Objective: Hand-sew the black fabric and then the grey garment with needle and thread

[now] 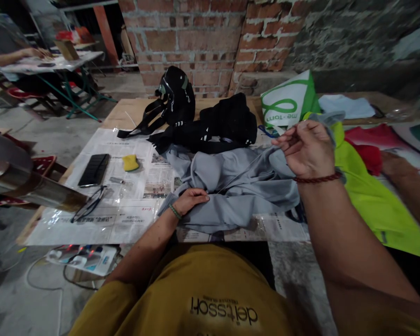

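Grey cloth, a crumpled garment, lies across the newspaper in front of me. My left hand rests at its near left part, with thumb and fingers pinched on a fold. Raised above the garment's right side, my right hand has its thumb and fingertips pressed together. A fine thread seems to run from the cloth near my left hand up towards my right fingers. Whether a needle is between those fingertips is too small to tell.
Newspaper under clear plastic covers the wooden table. On it lie a black phone, a yellow sponge and black bags. Bright yellow-green clothing lies right. A lamp-like metal thing juts in left, above a power strip. Another person sits far left.
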{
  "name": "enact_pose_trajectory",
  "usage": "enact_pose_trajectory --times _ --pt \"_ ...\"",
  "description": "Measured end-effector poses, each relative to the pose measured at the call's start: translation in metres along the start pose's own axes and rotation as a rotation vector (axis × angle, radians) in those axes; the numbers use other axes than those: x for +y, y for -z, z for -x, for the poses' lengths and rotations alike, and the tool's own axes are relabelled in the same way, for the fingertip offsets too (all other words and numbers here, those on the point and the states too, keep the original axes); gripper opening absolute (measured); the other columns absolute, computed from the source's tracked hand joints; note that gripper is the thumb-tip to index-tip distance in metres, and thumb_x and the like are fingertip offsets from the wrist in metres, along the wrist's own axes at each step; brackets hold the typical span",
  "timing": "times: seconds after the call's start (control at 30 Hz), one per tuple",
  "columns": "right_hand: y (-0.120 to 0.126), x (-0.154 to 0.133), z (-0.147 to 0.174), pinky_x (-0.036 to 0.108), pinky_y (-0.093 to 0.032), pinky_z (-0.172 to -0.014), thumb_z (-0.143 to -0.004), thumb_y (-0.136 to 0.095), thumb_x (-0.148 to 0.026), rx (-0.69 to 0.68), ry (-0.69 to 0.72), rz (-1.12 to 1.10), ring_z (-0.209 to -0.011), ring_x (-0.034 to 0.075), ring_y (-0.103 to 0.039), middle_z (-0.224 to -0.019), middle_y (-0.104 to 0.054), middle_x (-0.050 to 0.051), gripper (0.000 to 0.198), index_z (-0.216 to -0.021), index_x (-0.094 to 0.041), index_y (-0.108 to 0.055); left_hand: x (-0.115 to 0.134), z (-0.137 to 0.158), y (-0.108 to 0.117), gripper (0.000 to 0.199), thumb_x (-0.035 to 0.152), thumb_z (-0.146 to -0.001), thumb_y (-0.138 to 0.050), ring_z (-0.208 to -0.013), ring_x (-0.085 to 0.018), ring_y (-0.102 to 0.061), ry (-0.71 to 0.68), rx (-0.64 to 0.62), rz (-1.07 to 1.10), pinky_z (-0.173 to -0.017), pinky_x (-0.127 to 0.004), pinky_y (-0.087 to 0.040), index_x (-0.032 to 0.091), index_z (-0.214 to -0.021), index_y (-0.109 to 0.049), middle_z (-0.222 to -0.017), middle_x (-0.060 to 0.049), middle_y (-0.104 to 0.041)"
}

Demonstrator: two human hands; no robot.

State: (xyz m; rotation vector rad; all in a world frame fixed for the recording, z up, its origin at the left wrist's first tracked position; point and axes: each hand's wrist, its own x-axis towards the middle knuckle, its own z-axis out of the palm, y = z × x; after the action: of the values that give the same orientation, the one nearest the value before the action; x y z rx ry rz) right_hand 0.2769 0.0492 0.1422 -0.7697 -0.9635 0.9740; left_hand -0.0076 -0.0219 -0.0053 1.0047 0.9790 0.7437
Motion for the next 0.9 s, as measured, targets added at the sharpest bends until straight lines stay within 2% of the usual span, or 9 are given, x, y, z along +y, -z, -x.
enact_pose_trajectory --times 0.23,0.43,0.57,0.63,0.7,0.83,0.9 --pt "0.003 0.001 -0.008 0.025 -0.050 -0.050 -0.082 -0.055 -0.013 0.085 0.268 0.068 -0.045 0.011 -0.058 -0.055 -0.060 -0.006 0.013 -0.076 -0.022 -0.049 -0.001 0.000 0.000 0.036 0.044 -0.055 -0.079 -0.054 -0.006 -0.044 0.002 0.004 -0.012 -0.055 -0.021 -0.033 0.013 -0.068 -0.065 -0.058 0.004 -0.053" --pt "0.018 0.009 -0.025 0.024 -0.048 -0.050 -0.081 -0.053 -0.010 0.175 0.422 0.125 -0.043 0.009 -0.056 -0.057 -0.060 -0.006 0.015 -0.079 -0.024 -0.049 0.000 0.000 0.000 0.036 0.042 -0.054 -0.080 -0.056 -0.007 -0.043 0.004 0.005 0.005 -0.056 -0.021 -0.032 0.013 -0.067 -0.065 -0.059 0.004 -0.053" --pt "0.024 0.014 -0.031 0.025 -0.049 -0.049 -0.082 -0.054 -0.013 0.208 0.453 0.179 -0.043 0.009 -0.055 -0.057 -0.059 -0.006 0.012 -0.080 -0.023 -0.048 0.000 -0.001 0.000 0.036 0.042 -0.054 -0.079 -0.056 -0.006 -0.044 0.012 -0.004 0.010 -0.056 -0.021 -0.033 0.013 -0.068 -0.065 -0.059 0.005 -0.052" --pt "0.022 0.022 -0.024 0.025 -0.050 -0.050 -0.082 -0.056 -0.020 0.186 0.418 0.219 -0.044 0.008 -0.054 -0.058 -0.058 -0.007 0.010 -0.082 -0.022 -0.047 0.000 -0.001 0.000 0.037 0.042 -0.053 -0.080 -0.056 -0.006 -0.044 0.017 0.008 0.018 -0.057 -0.021 -0.033 0.012 -0.068 -0.064 -0.060 0.004 -0.053" --pt "0.016 0.037 -0.005 0.025 -0.051 -0.051 -0.083 -0.057 -0.027 0.124 0.315 0.279 -0.045 0.008 -0.054 -0.059 -0.056 -0.007 0.012 -0.082 -0.021 -0.046 0.001 -0.001 -0.001 0.038 0.042 -0.051 -0.081 -0.056 -0.006 -0.044 0.020 0.025 0.023 -0.057 -0.021 -0.033 0.012 -0.068 -0.064 -0.059 0.004 -0.053" --pt "-0.001 0.083 0.057 0.022 -0.048 -0.052 -0.082 -0.056 -0.035 -0.168 -0.070 0.534 -0.051 0.010 -0.060 -0.063 -0.061 -0.004 0.017 -0.080 -0.020 -0.050 0.001 0.000 -0.002 0.038 0.042 -0.051 -0.081 -0.055 -0.006 -0.045 0.027 0.033 0.026 -0.056 -0.020 -0.033 0.012 -0.069 -0.064 -0.059 0.004 -0.054" --pt "-0.006 0.107 0.088 0.021 -0.046 -0.050 -0.083 -0.052 -0.037 -0.276 -0.168 0.634 -0.050 0.010 -0.059 -0.063 -0.060 -0.003 0.018 -0.079 -0.020 -0.052 0.000 0.000 -0.001 0.039 0.043 -0.052 -0.080 -0.055 -0.006 -0.045 0.025 0.029 0.019 -0.055 -0.020 -0.034 0.012 -0.070 -0.064 -0.060 0.004 -0.054"
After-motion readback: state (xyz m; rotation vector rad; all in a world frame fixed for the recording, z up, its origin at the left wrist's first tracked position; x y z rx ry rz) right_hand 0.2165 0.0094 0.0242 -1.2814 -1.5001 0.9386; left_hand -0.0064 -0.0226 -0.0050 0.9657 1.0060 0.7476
